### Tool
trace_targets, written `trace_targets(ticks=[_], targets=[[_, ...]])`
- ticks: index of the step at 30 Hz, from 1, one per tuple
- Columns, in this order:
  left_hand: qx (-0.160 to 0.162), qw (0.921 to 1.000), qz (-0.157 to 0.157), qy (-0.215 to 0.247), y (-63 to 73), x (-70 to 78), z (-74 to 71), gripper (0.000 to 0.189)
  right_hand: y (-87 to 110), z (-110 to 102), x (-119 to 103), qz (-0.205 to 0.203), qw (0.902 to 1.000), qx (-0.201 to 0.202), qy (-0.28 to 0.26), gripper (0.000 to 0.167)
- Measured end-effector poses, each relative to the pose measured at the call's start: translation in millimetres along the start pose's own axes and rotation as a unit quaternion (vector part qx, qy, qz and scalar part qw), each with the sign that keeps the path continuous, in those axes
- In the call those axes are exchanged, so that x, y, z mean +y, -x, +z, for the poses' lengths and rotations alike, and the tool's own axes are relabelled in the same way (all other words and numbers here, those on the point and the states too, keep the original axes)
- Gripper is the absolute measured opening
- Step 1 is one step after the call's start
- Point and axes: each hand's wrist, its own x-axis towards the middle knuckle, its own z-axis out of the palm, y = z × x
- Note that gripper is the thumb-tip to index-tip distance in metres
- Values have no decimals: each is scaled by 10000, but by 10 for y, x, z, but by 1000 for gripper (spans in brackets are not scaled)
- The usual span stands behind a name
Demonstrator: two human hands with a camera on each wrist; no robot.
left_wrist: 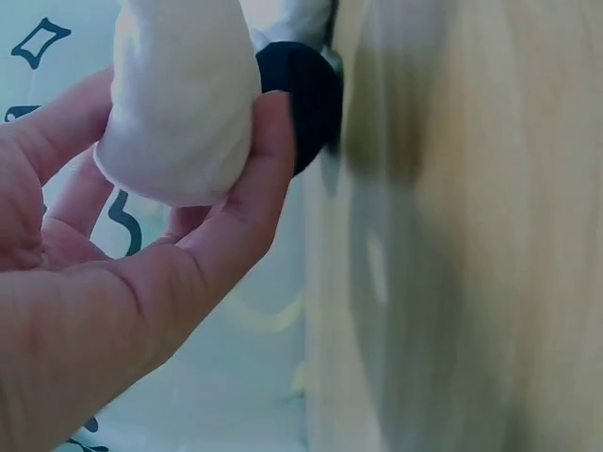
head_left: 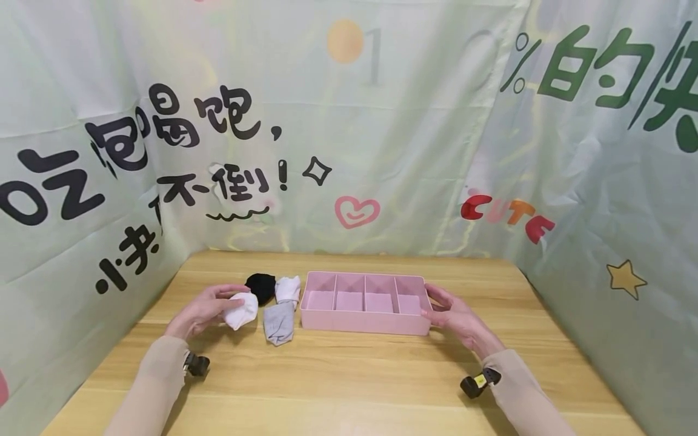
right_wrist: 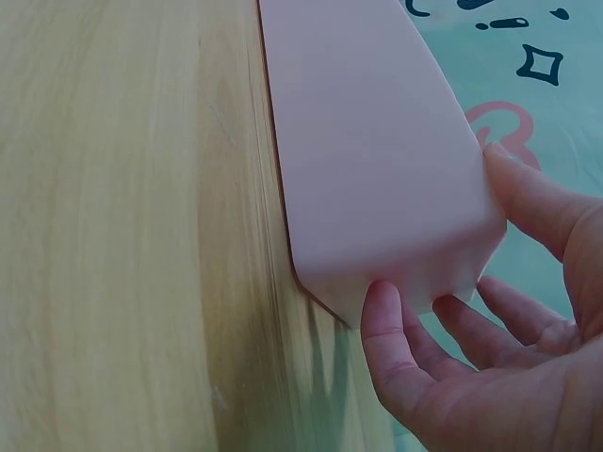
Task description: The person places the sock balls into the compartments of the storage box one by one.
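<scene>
My left hand [head_left: 200,310] pinches a white rolled-up sock [head_left: 242,312] between thumb and fingers, held above the table at the left. In the left wrist view, the white sock [left_wrist: 179,113] overlaps a black bundle behind it. Just beyond that hand lie a black rolled sock [head_left: 260,288], a pale white one [head_left: 288,289] and a grey folded one [head_left: 279,323], close together. A pink box [head_left: 365,323] with three dividers stands to their right. My right hand [head_left: 460,318] grips its right end, the thumb at the rim and the fingertips [right_wrist: 382,301] against the end wall.
The wooden table [head_left: 349,387] runs back to a printed cloth curtain [head_left: 414,151], which also hangs along both sides. A small black wrist camera [head_left: 197,364] sits at the left cuff and another camera [head_left: 473,386] at the right cuff.
</scene>
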Motion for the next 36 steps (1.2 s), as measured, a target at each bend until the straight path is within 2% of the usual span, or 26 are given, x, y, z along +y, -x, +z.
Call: trace_targets(ticks=[2,9,12,18,21,28,36], targets=[[82,9999,1,77,7,24,-3,51,-1,-1,6,5,10000,4,21,82],[238,9988,317,-285,-3,118,10,53,-15,-1,11,3,10000,28,-47,82],[280,9985,370,-304,-33,129,32,54,-10,-4,1,7,10000,10,-56,81],[265,9976,639,-82,-145,183,163,53,8,-19,-15,1,10000,15,31,80],[290,9956,878,-149,-194,202,237,52,14,-17,-15,19,10000,-4,59,80],[714,9891,1278,-142,-312,236,393,51,7,-4,-12,39,10000,-10,50,78],[443,9873,1512,-188,-377,323,579,57,10,-2,-23,90,9999,-37,49,80]])
